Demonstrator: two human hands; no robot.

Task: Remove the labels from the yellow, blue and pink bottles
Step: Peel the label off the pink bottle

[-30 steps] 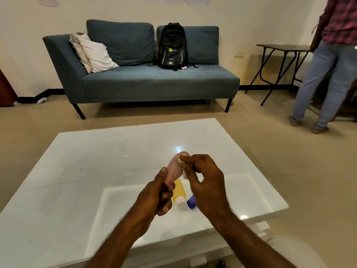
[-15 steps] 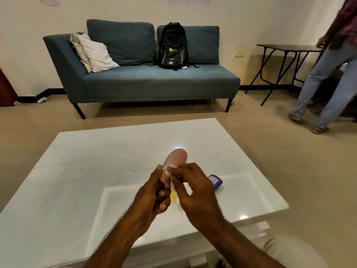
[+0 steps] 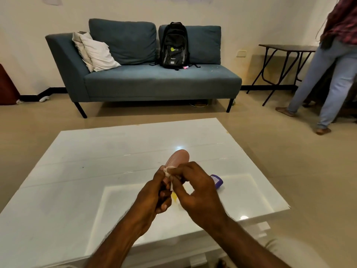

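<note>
Two hands work above the near side of a glossy white table (image 3: 96, 151) on a tan floor (image 3: 289, 161). Far off, a blue sofa (image 3: 154, 82) stands against the cream wall (image 3: 241, 16), with pale pillows (image 3: 96, 51) at its left end and a black backpack (image 3: 174, 45) upright on it. A dark folding table (image 3: 286, 48) and a person (image 3: 332, 64) in jeans are at the right. The backpack's green mark has letters too small to read. The left hand (image 3: 154, 192) grips the pink bottle (image 3: 178, 157) low down. The right hand (image 3: 201, 194) pinches its crumpled white label (image 3: 167, 170) between thumb and forefinger. The blue bottle (image 3: 217, 179) lies just right, and the yellow bottle (image 3: 174, 196) peeks out beneath.
</note>
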